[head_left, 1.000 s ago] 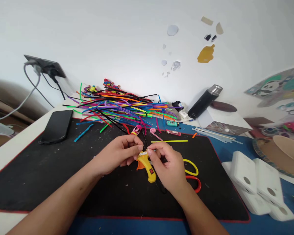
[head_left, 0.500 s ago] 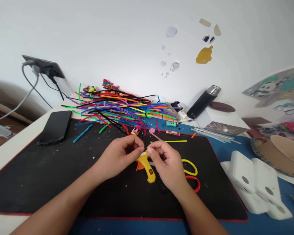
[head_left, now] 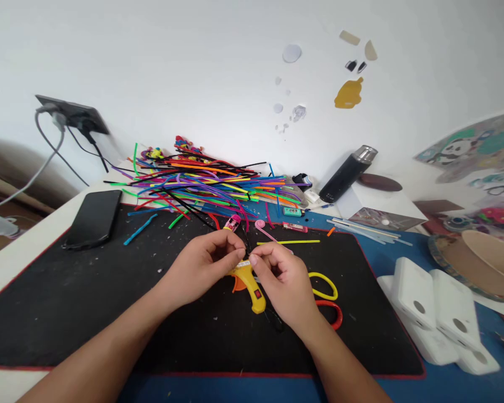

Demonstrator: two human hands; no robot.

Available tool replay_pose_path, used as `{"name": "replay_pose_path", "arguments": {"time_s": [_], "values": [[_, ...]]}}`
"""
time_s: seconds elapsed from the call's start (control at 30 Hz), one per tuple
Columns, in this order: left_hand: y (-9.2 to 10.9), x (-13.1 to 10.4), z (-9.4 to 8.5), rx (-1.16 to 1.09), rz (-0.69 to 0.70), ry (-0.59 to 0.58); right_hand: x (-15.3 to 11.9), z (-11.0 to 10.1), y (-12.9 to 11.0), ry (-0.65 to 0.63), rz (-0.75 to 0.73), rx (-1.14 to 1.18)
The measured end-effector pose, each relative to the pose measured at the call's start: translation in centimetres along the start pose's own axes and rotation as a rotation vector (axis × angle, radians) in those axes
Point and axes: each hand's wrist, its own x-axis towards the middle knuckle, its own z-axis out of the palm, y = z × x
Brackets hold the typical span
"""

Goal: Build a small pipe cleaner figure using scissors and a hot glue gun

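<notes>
My left hand [head_left: 208, 266] and my right hand [head_left: 283, 280] meet over the middle of the black mat [head_left: 88, 313]. Thumb and fingertips of each are pinched together on a short black pipe cleaner [head_left: 247, 245], mostly hidden by the fingers. Below them a yellow glue gun [head_left: 252, 288] with an orange trigger lies on the mat. Scissors with one yellow handle [head_left: 325, 286] and one red handle [head_left: 331, 314] are partly covered by my right hand. A pink coiled pipe cleaner [head_left: 260, 224] and a yellow-green one [head_left: 294, 242] lie just beyond.
A heap of coloured pipe cleaners [head_left: 210, 182] runs along the wall. A phone [head_left: 93, 218] lies at left. At right are a black flask [head_left: 346, 176], clear glue sticks [head_left: 367, 229], white box-shaped devices [head_left: 415, 294] and a round bowl [head_left: 479, 268]. A teal lighter [head_left: 293, 211] lies behind the mat.
Both hands stay pinched over the glue gun; their fingertips have drawn slightly farther apart. The view has shifted very slightly.
</notes>
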Motion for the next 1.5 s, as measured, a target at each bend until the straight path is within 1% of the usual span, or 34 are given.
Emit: {"name": "replay_pose_path", "arguments": {"time_s": [0.13, 0.33, 0.5, 0.77, 1.0, 1.23, 1.5], "values": [[0.09, 0.1, -0.17, -0.069, -0.026, -0.005, 0.03, 0.09, 0.04, -0.003, 0.013, 0.008], [0.33, 0.15, -0.15, -0.093, -0.012, -0.03, 0.03, 0.13, -0.12, -0.008, 0.022, 0.046], [0.27, 0.09, -0.11, -0.113, -0.008, -0.013, -0.11, 0.09, -0.22, -0.025, 0.018, 0.066], [-0.16, 0.08, 0.22, -0.055, 0.012, -0.001, -0.12, 0.29, 0.56, -0.007, 0.024, 0.063], [-0.53, 0.13, 0.2, 0.041, 0.044, -0.005, -0.12, 0.24, 0.2, 0.0, 0.044, 0.068], [-0.02, 0.1, 0.32, 0.013, 0.042, 0.005, 0.0, 0.23, 0.03, -0.005, 0.045, 0.055], [-0.12, -0.04, 0.31, -0.041, 0.035, 0.038, 0.01, 0.22, 0.09, -0.018, 0.043, 0.036]]}}
